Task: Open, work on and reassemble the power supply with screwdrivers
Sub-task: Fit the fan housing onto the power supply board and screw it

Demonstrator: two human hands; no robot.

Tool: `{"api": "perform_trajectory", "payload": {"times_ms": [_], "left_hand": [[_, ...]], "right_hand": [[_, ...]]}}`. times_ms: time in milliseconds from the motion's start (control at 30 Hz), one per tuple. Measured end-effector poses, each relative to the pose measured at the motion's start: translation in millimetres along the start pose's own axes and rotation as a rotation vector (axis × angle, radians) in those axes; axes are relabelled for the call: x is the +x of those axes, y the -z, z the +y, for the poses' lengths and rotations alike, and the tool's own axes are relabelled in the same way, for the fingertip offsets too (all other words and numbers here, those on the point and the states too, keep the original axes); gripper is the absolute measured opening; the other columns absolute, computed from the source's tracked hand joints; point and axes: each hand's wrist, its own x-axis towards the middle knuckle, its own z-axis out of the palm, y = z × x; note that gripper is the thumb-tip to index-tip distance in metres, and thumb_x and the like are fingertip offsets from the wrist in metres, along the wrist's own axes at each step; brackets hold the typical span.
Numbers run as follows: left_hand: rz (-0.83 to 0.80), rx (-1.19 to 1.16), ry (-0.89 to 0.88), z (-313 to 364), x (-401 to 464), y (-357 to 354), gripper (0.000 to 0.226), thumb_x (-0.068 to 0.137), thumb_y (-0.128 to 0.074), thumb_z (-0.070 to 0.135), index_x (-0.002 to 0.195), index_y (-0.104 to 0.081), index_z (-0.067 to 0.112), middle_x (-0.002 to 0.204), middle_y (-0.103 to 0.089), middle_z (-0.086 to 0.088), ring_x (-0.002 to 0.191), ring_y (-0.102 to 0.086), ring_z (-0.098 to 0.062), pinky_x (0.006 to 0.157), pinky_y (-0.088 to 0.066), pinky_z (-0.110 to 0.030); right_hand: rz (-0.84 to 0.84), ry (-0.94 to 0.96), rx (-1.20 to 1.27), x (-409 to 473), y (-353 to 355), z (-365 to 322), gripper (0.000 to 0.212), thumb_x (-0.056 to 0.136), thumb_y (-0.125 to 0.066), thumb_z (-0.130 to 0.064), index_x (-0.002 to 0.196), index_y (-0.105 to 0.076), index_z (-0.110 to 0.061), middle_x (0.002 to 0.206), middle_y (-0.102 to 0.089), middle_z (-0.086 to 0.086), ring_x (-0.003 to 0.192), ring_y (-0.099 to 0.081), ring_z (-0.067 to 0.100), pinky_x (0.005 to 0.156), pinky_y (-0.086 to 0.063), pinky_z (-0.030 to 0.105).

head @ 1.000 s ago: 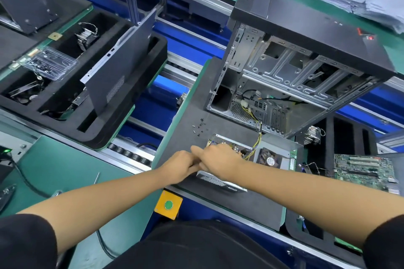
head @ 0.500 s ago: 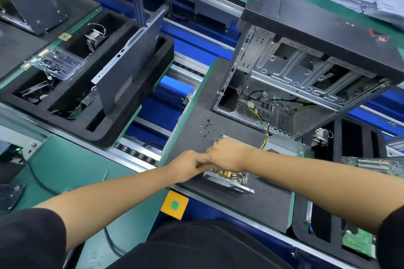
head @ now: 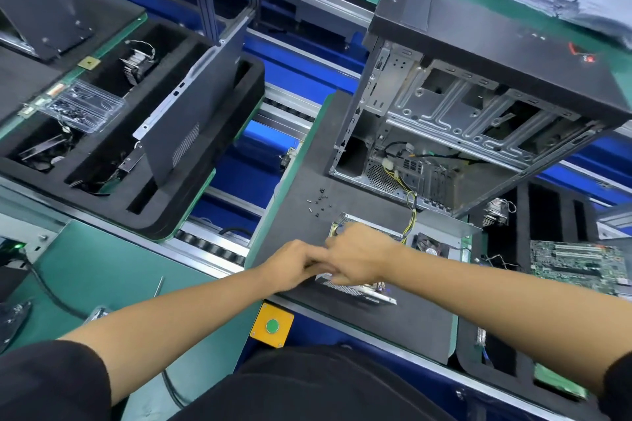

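The open power supply, a silver metal box with a mesh side, lies on the dark foam mat in front of me. Yellow wires run from it toward the PC case. Its removed cover with the fan lies just right of it. My left hand and my right hand meet at the box's near left corner. Both have curled fingers on its edge and top, and they hide most of the inside. Several small screws lie loose on the mat behind the hands.
An open PC case stands tilted behind the power supply. A motherboard sits in foam at right. A thin screwdriver lies on the green bench at left. A foam tray with a side panel and a clear screw box stands further left.
Both hands stay together on the power supply's near left corner, with the right hand shifted slightly over the box. The view has drifted a little.
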Motion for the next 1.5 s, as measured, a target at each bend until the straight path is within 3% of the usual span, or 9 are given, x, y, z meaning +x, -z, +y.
{"api": "perform_trajectory", "payload": {"times_ms": [33, 67, 333, 433, 567, 633, 733, 1300, 1500], "left_hand": [[-0.013, 0.019, -0.012, -1, 1, 0, 0.02, 0.099, -0.066, 0.025, 0.09, -0.073, 0.008, 0.077, -0.069, -0.015, 0.065, -0.053, -0.032, 0.063, -0.043, -0.035], [-0.019, 0.035, -0.019, -3, 1, 0, 0.018, 0.099, -0.066, 0.02, 0.09, -0.073, 0.006, 0.077, -0.069, -0.016, 0.067, -0.058, -0.033, 0.064, -0.044, -0.036], [-0.098, -0.012, 0.142, -5, 4, 5, 0.025, 0.101, -0.065, 0.028, 0.104, -0.072, 0.005, 0.094, -0.075, -0.011, 0.085, -0.069, -0.023, 0.081, -0.054, -0.044], [-0.161, -0.137, 0.092, -7, 14, 30, 0.023, 0.091, -0.076, 0.015, 0.113, -0.072, 0.014, 0.107, -0.076, 0.004, 0.103, -0.069, -0.012, 0.095, -0.052, -0.029], [0.259, 0.035, 0.179, -23, 43, 60, 0.033, 0.088, -0.08, 0.02, 0.12, -0.07, 0.026, 0.102, -0.071, 0.013, 0.109, -0.051, -0.012, 0.096, -0.037, -0.035], [0.385, 0.144, 0.314, -31, 59, 65, 0.022, 0.093, -0.075, 0.028, 0.114, -0.07, 0.027, 0.1, -0.065, 0.012, 0.108, -0.044, -0.02, 0.091, -0.037, -0.039], [0.291, 0.207, 0.348, -37, 81, 64, 0.019, 0.092, -0.075, 0.034, 0.106, -0.07, 0.022, 0.097, -0.058, 0.005, 0.107, -0.044, -0.024, 0.09, -0.042, -0.039], [0.22, 0.34, 0.258, -48, 99, 50, 0.015, 0.095, -0.071, 0.035, 0.097, -0.075, 0.021, 0.1, -0.061, 0.006, 0.103, -0.05, -0.016, 0.089, -0.045, -0.034], [0.264, -0.076, 0.159, -42, 74, 50, 0.006, 0.097, -0.07, 0.023, 0.096, -0.066, 0.019, 0.091, -0.073, 0.01, 0.088, -0.067, -0.007, 0.088, -0.05, -0.026]], "right_hand": [[-0.031, 0.107, -0.067, 1, 2, 4, 0.028, 0.1, -0.041, -0.034, 0.125, -0.04, -0.021, 0.092, -0.067, 0.008, 0.069, -0.062, 0.034, 0.071, -0.05, 0.043], [-0.054, 0.153, -0.088, 2, 3, 7, 0.024, 0.103, -0.037, -0.029, 0.126, -0.041, -0.022, 0.094, -0.068, 0.007, 0.068, -0.06, 0.034, 0.073, -0.051, 0.043], [0.085, -0.2, 0.197, 10, -12, -7, 0.017, 0.104, -0.044, -0.037, 0.116, -0.045, -0.024, 0.09, -0.071, 0.005, 0.078, -0.067, 0.033, 0.056, -0.04, 0.036], [0.088, -0.25, 0.233, 13, -7, -2, 0.021, 0.1, -0.046, -0.039, 0.116, -0.049, -0.026, 0.09, -0.072, 0.007, 0.079, -0.068, 0.034, 0.057, -0.033, 0.034], [0.122, -0.351, 0.254, 4, 2, 10, 0.013, 0.089, -0.045, -0.03, 0.101, -0.04, -0.031, 0.08, -0.069, 0.007, 0.073, -0.065, 0.034, 0.058, -0.037, 0.034], [0.147, -0.455, 0.294, 0, 6, 16, 0.017, 0.086, -0.044, -0.029, 0.09, -0.027, -0.03, 0.071, -0.064, 0.003, 0.068, -0.06, 0.033, 0.057, -0.037, 0.034], [0.208, -0.613, 0.371, -9, 9, 25, 0.017, 0.084, -0.044, -0.031, 0.086, -0.027, -0.03, 0.06, -0.049, -0.005, 0.066, -0.056, 0.031, 0.053, -0.029, 0.033], [0.373, -1.006, 0.588, -40, -11, 30, 0.016, 0.082, -0.053, -0.028, 0.083, -0.036, -0.028, 0.054, -0.054, -0.005, 0.056, -0.052, 0.016, 0.048, -0.023, 0.027], [0.434, -1.018, 0.638, -38, -8, 30, 0.012, 0.084, -0.047, -0.03, 0.084, -0.035, -0.03, 0.052, -0.054, -0.004, 0.052, -0.05, 0.014, 0.049, -0.029, 0.028]]}}
